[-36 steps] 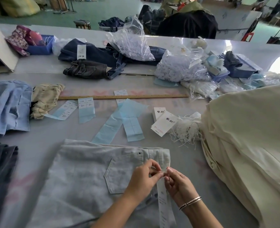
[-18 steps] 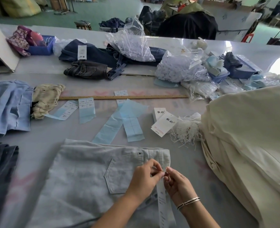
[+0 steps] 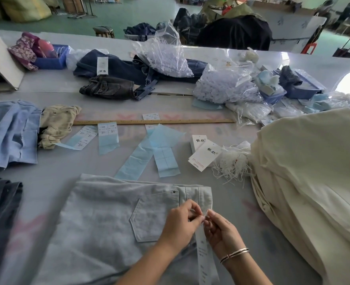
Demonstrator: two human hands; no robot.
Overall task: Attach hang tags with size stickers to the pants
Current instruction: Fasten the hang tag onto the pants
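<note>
Pants (image 3: 108,229), pale denim, lie flat on the counter (image 3: 46,182) with waistband and back pocket facing up, probably so the belt-loop area is within easy reach. Both hands meet just below the waistband: left hand (image 3: 180,223) and right hand (image 3: 221,233) each pinch something small at the top of a long white hang tag (image 3: 206,262), likely its string, though that is too fine to tell. Spare tags (image 3: 203,155), a string bundle (image 3: 234,161) and blue sticker sheets (image 3: 165,159) wait just beyond the pants, apparently staged for the next pair.
</note>
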